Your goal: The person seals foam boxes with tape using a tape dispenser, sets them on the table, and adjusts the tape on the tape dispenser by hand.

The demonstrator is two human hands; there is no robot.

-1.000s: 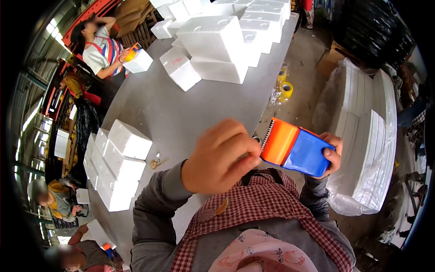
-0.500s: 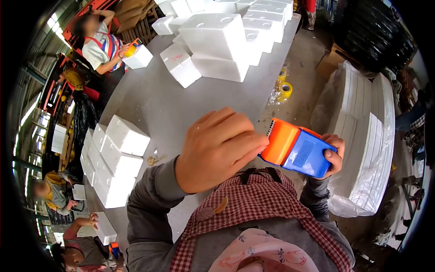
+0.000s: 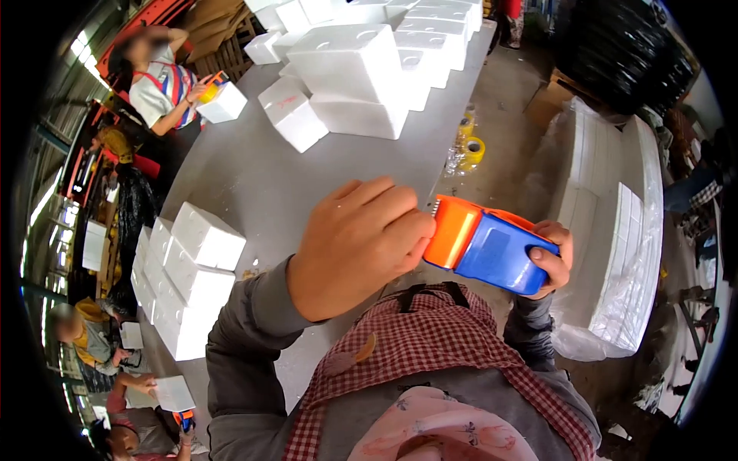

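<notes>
An orange and blue tape dispenser [image 3: 492,247] is held out over the table's right edge, its toothed end facing left. Wrapped round its blue end at the right is my right hand [image 3: 552,260], thumb on the near face. My left hand [image 3: 357,246] is closed, thumb against curled fingers, right at the toothed orange end. What its fingertips pinch there, if anything, is too small to make out.
White foam boxes [image 3: 342,65] are stacked on the grey table [image 3: 269,177], with another stack [image 3: 188,269] at left. Yellow tape rolls [image 3: 472,150] lie beyond the right edge. Wrapped foam [image 3: 600,230] stands at right. A person [image 3: 165,88] holds a box; others work at lower left.
My left hand has moved up to the dispenser's toothed end and closed more tightly. The dispenser has shifted slightly left. At lower left, a co-worker has moved a white box.
</notes>
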